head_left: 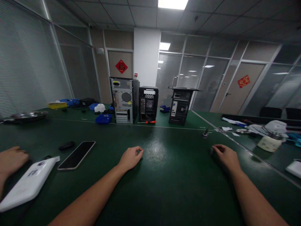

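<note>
My left hand rests on the green table, its fingers curled with the thumb and forefinger forming a small ring. Nothing shows inside that ring. Farther right, my right hand also lies on the table, fingertips pinched together. A dark patch beside those fingertips could be a small object or a shadow; I cannot tell. Beyond my right hand stands a small dark metal piece. To the left of my left hand lies a phone with a black screen.
Three computer cases stand across the back. A red-handled screwdriver and a blue tray lie near them. At left are a white flat object, a dark mouse-shaped object and another person's hand. A cream jar stands right.
</note>
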The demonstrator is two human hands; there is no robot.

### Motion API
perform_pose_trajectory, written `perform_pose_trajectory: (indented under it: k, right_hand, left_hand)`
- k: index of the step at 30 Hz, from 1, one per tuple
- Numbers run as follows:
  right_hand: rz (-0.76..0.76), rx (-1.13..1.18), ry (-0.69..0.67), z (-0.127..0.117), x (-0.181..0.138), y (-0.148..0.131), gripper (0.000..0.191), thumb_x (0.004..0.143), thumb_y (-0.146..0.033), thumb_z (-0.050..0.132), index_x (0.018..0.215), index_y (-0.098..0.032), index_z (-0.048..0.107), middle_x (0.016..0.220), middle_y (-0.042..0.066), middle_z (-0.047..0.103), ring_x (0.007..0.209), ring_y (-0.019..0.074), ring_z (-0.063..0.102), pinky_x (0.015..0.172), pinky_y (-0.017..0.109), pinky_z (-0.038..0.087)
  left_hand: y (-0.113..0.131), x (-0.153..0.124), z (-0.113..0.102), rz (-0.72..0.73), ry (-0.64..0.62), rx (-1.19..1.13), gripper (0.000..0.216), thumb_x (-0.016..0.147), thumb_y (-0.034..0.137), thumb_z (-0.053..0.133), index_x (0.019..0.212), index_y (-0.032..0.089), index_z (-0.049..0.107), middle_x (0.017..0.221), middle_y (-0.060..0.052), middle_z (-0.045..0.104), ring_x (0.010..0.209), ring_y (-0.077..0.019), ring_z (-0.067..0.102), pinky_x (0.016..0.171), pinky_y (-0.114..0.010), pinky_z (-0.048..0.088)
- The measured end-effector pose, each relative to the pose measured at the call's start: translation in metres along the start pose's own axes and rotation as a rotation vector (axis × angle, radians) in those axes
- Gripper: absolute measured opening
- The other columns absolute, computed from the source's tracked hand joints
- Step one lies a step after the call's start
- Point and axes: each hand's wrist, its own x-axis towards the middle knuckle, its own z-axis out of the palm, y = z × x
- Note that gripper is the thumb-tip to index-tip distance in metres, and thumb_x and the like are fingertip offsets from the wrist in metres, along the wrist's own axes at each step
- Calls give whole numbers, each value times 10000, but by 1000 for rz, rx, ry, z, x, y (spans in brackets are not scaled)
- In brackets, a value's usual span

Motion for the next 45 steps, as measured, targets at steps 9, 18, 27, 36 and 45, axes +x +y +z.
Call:
perform_pose_trajectory:
  k: [9, 18, 27, 36, 45]
  right_hand:
    - [185, 97, -81, 8, 9, 5, 455, 698, -633, 612, 826, -204, 694, 803, 99, 724, 710, 268, 657, 642, 375, 482]
    - [55, -10, -46, 10, 2, 0, 452, 835, -546, 501, 1071, -234, 727, 1021, 100, 749, 909, 298, 689, 796, 405, 504]
    - [-43, -125, -130, 17, -4, -10, 585, 848, -504, 568, 1358, -223, 631, 1104, 117, 739, 1011, 328, 679, 844, 426, 516]
    - [-458, 199, -302, 36, -70, -150, 593, 882, -342, 596, 1459, -245, 501, 1194, 68, 694, 1074, 248, 650, 995, 445, 481]
    - [-900, 222, -470, 48, -157, -245, 725, 876, -183, 621, 1540, -247, 337, 1211, 101, 668, 1103, 251, 611, 993, 442, 484]
  left_hand:
    - [2, 0, -1, -3, -3, 3, 336, 951, 416, 486, 1007, 180, 719, 592, 6, 590, 554, -155, 527, 558, -251, 278]
    - [2, -1, -2, -19, -9, 6, 332, 948, 417, 487, 996, 186, 720, 604, 1, 599, 562, -156, 536, 555, -251, 283]
    - [3, -1, -1, -1, 10, 49, 311, 951, 402, 507, 994, 194, 734, 645, -11, 633, 603, -158, 566, 571, -246, 294]
    - [32, -17, 0, 115, -75, 152, 314, 962, 452, 495, 1041, 252, 723, 702, -17, 674, 683, -202, 628, 609, -270, 343]
    - [61, -35, 20, 340, -134, 298, 368, 1023, 447, 349, 1185, 243, 610, 876, -73, 711, 742, -241, 658, 664, -308, 393]
